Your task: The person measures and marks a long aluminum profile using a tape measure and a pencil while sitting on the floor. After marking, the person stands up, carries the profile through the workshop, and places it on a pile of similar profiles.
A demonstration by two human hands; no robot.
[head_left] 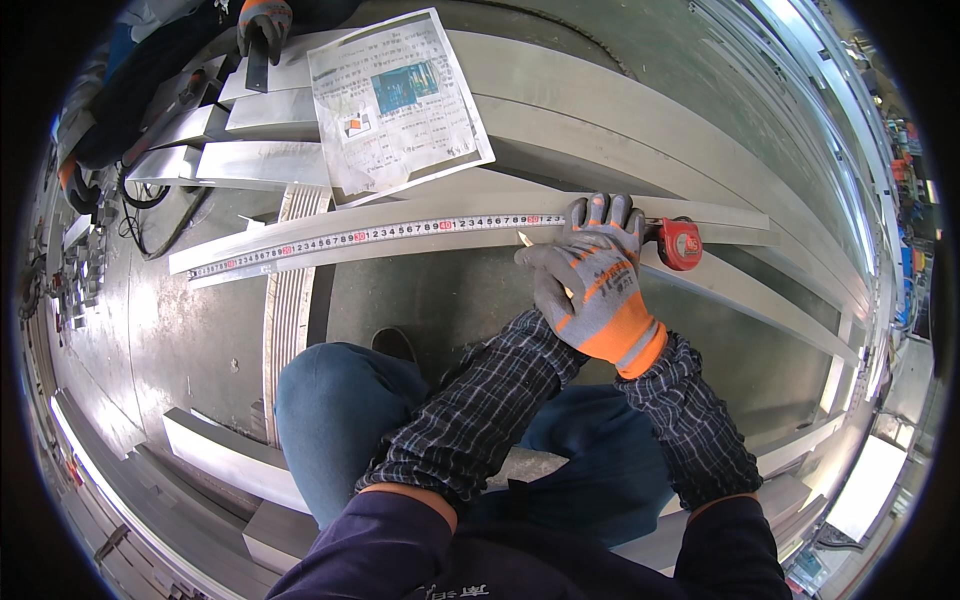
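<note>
A long silvery metal bar (350,255) lies crosswise before me. The yellow-white blade of a tape measure (400,231) runs along it from near the bar's left end to its red case (680,245) on the right. My left hand (606,220), in a grey and orange glove, grips the blade against the bar beside the case. In front of it, partly covering it, my right hand (598,290) is closed on a thin pencil-like marker (524,239). The marker's pale tip points toward the blade's near edge. My left forearm passes beneath the right hand.
A printed sheet (400,110) rests on wide metal profiles (560,75) beyond the bar. At the far left, another person's gloved hand (265,22) holds a dark flat piece (257,70). A ribbed support (292,300) stands under the bar; more profiles (235,455) lie near left.
</note>
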